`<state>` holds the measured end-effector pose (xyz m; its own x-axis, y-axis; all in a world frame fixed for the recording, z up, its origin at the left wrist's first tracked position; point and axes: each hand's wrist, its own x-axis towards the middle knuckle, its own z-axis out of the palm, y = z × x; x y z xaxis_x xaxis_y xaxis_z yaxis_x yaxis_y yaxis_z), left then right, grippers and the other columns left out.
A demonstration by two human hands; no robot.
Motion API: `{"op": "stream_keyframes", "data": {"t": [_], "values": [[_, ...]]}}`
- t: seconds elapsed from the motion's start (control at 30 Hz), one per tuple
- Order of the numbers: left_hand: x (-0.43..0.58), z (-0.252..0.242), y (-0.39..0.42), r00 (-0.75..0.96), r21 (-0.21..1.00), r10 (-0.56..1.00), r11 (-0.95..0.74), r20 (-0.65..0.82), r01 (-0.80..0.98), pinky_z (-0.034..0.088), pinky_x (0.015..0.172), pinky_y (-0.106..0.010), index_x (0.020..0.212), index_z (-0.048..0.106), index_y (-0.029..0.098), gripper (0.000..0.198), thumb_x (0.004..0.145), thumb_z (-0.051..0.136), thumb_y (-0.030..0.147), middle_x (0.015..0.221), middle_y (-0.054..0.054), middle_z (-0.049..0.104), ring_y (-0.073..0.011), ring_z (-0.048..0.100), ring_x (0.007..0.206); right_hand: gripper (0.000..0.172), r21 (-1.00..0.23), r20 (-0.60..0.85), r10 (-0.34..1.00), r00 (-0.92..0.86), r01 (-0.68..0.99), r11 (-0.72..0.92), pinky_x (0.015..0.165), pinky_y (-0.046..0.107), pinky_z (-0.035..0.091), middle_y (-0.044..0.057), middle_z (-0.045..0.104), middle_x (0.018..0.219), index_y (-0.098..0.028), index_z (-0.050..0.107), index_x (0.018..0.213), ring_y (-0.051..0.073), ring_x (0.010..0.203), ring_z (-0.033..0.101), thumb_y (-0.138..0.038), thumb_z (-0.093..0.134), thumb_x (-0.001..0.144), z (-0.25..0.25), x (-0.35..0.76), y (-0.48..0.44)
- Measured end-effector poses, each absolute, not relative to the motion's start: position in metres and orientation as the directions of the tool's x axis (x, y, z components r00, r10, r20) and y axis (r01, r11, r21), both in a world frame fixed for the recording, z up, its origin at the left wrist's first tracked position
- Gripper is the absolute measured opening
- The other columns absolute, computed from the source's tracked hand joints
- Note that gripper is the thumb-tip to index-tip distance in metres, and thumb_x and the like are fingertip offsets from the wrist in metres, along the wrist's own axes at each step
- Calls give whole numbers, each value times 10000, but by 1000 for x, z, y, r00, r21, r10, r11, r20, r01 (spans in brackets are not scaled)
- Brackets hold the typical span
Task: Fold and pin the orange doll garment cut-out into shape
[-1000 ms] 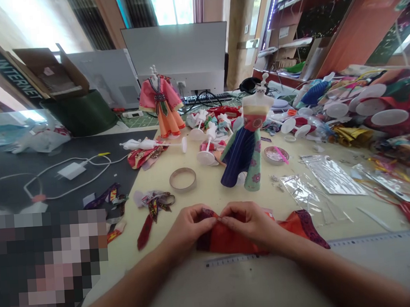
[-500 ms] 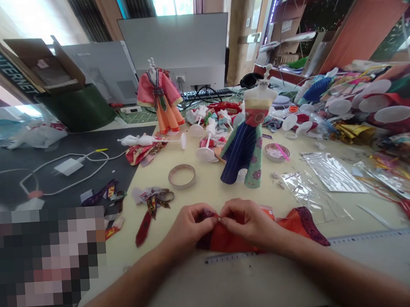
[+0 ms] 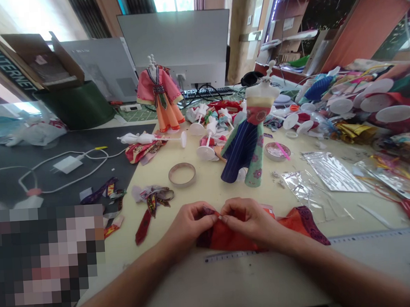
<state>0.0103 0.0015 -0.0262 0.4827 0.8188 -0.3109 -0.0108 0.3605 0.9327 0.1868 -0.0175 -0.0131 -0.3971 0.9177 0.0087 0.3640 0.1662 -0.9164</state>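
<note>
Red-orange cloth with dark purple patterned borders (image 3: 227, 238) lies on the cream worktop (image 3: 200, 295), its edge pinched by the fingers of the left hand (image 3: 194, 221) and right hand (image 3: 246, 218), work apparently midway, the right end left ungripped.

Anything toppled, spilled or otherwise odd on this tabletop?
Yes: a white mannequin lies down across the edge of the dark surface, while the pink-dressed mannequin and blue-skirted mannequin stand upright. Small bits lie loose beside a clear packet. The red cloth shows no visible damage.
</note>
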Motion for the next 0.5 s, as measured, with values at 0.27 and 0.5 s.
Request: {"op": "stream_keyframes", "data": {"t": [0.27, 0.5], "values": [[6, -30, 3, 462, 932, 836, 359, -296, -53, 365, 552, -182, 743, 603, 132, 145, 721, 674, 256, 649, 12, 582, -81, 494, 576, 91, -731, 366, 899, -242, 523, 438, 649, 252, 396, 19, 571, 712, -165, 562, 747, 133, 689, 516, -190, 510, 817, -8, 189, -28], [8, -29, 2, 479, 938, 826, 347, -298, -15, 377, 567, -191, 756, 627, 134, 142, 719, 672, 264, 684, 1, 606, -97, 518, 607, 161, -778, 78, 943, -324, 571, 261, 515, 217, 335, -10, 578, 615, -163, 596, 722, 97, 550, 480, -180, 476, 826, -15, 182, -33]]}}
